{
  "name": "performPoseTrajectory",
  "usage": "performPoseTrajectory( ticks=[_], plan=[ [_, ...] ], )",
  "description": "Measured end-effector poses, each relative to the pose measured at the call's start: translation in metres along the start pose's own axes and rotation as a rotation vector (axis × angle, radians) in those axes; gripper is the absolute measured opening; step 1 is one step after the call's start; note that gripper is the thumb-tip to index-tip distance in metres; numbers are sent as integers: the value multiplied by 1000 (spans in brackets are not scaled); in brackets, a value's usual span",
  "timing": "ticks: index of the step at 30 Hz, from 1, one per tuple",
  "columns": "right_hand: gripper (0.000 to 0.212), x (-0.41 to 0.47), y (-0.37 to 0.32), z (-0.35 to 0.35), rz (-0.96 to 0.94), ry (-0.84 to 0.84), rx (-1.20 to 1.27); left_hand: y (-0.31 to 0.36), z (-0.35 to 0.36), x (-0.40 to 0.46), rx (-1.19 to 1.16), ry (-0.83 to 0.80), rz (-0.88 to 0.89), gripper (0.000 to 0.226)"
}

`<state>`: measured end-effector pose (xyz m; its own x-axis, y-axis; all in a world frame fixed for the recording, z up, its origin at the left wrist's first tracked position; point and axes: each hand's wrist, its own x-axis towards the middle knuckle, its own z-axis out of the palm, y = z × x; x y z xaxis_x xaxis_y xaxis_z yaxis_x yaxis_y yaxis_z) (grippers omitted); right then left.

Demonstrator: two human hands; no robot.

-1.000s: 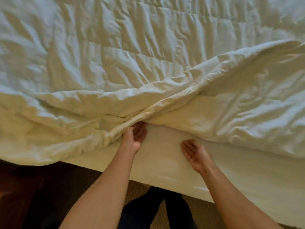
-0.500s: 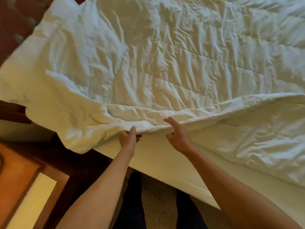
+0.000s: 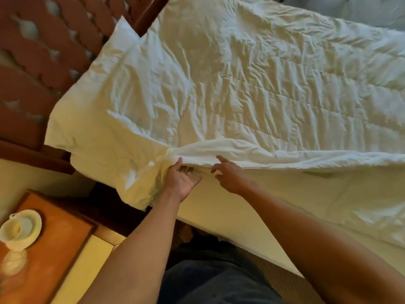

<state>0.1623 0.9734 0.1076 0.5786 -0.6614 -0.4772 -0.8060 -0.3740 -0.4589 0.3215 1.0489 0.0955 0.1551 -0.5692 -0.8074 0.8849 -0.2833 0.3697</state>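
Duvet (image 3: 241,84) lies way flatter now along the mattress's (image 3: 241,207) near edge, up by the headboard (image 3: 43,51) corner. Left hand (image 3: 180,179) grips the hem with its thumb on top. Right hand (image 3: 231,175) has come up off the mattress, loose, holding nothing, index touching the hem. Straightening's nearly done, I'd guess.

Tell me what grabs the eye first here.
The rumpled white comforter fills most of the view. At its near edge the left hand grips a bunched fold, with the right hand reaching for the hem beside it. A white cup sits on the wooden nightstand at lower left.
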Motion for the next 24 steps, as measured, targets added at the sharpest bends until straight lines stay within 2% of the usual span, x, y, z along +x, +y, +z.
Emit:
performPoseTrajectory(
  ticks=[1,3,5,8,10,13,15,17,20,24],
  plan=[
    [33,3,-3,-2,-24,-33,-5,1,6,-1,-115,-34,5,35],
    [47,10,-4,-4,-43,-85,-33,1,17,-4,-148,-78,10,33],
    [59,17,-4,-3,-38,-134,-29,3,23,-4,-61,-69,34,38],
    [67,22,-2,-3,-55,-126,52,5,30,-3,220,25,114,49],
    [65,22,1,-11,-78,-63,87,5,27,-3,501,193,169,60],
    [58,21,11,-33,-91,50,151,12,6,0,1018,566,304,73],
    [55,25,22,-49,-72,71,180,28,-8,1,1199,798,321,77],
    [53,29,31,-63,-32,55,229,52,-18,-1,1315,909,349,82],
    [51,37,31,-79,-24,51,255,91,-24,-2,1469,893,472,83],
    [50,47,21,-90,-31,114,301,118,-8,7,1420,811,695,76]
  ],
)
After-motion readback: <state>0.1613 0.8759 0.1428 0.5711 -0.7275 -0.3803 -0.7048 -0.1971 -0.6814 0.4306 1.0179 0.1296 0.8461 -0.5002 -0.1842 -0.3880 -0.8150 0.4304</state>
